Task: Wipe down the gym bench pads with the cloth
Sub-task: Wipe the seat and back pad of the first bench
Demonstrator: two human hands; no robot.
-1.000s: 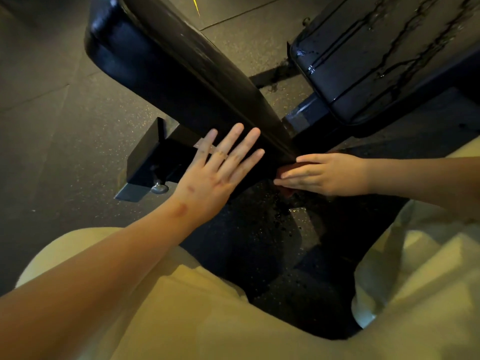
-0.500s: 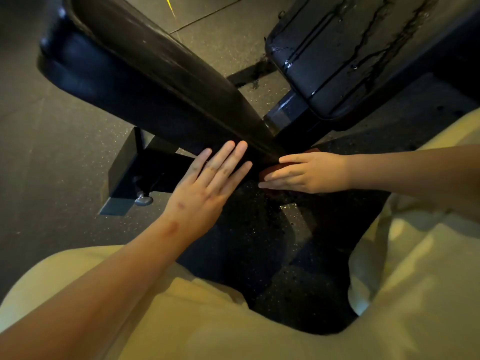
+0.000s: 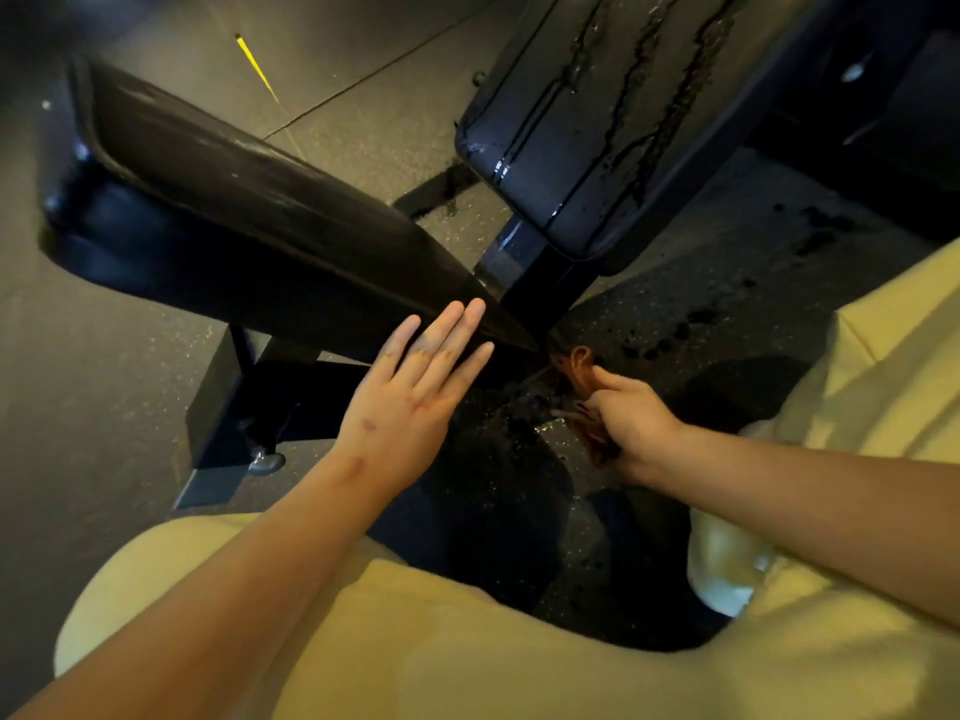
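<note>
Right hand (image 3: 631, 431) grips cloth (image 3: 575, 367) — left hand (image 3: 410, 407) apart (flat).

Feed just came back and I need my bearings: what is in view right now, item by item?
long pad: 1, black, left.
wet streaked pad: 1, black, upper right.
bench frame: 1, black, between and under the pads.
foot bolt: 1, silver, under the frame's left foot.
cloth: 1, reddish-brown, bunched by the long pad's near tip.
floor: grey speckled, wet at right.
yellow mark: 1, on floor, top.
trousers: pale yellow, bottom.
left hand: flat against the long pad.
right hand: grips the cloth.
</note>
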